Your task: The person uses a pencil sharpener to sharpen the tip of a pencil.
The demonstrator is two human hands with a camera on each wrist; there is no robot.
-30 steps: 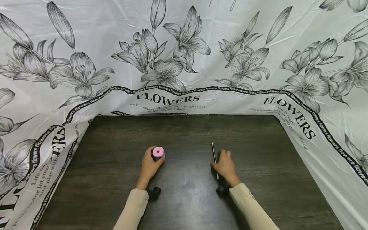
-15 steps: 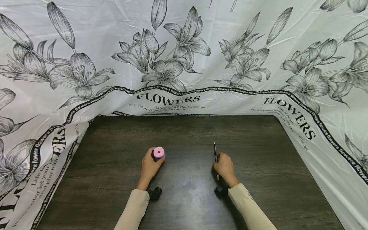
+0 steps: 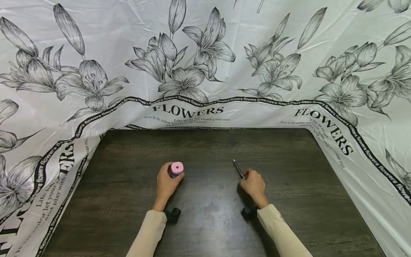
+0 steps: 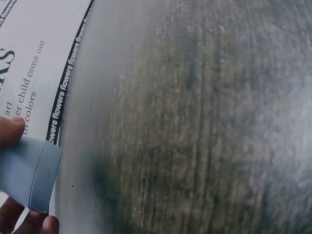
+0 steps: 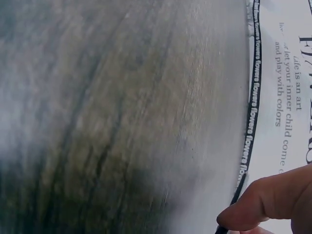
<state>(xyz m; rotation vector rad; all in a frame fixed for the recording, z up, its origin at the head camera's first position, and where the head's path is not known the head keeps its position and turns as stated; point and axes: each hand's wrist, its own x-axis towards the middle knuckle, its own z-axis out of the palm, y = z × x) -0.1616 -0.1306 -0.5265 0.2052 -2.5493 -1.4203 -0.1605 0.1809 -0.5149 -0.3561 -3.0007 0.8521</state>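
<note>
While your left hand [image 3: 167, 184] holds a small block [image 3: 177, 167] with a pink top, your right hand [image 3: 253, 184] grips a dark pencil [image 3: 238, 169]. Left fingers: curled round the block, thumb on the near right side, the others on the far left side. Pink face points up at the head camera, small dark hole in its middle. Your left wrist view has the block's side, plain blue-grey, between one digit above and fingertips below. Whether its base touches the table [image 3: 208, 150], can't tell.

Right fingers: pinching the pencil near its rear, thumb side toward the block; the remaining fingers mostly hidden, can't tell how they lie. Pencil slants away from you and to the left, pale tip foremost, rear end covered by your hand. Tip on the wood or off it, can't tell. Your right wrist view has just a short dark length of it at the fingertips.

Block and pencil are well apart, block on your left, pencil on your right, both over the dark wood-grain table. Beyond it, white cloth [image 3: 218, 91] with grey lilies and "FLOWERS" lettering. You wear cream sleeves [image 3: 147, 232], with a black device [image 3: 173, 215] at each wrist.
</note>
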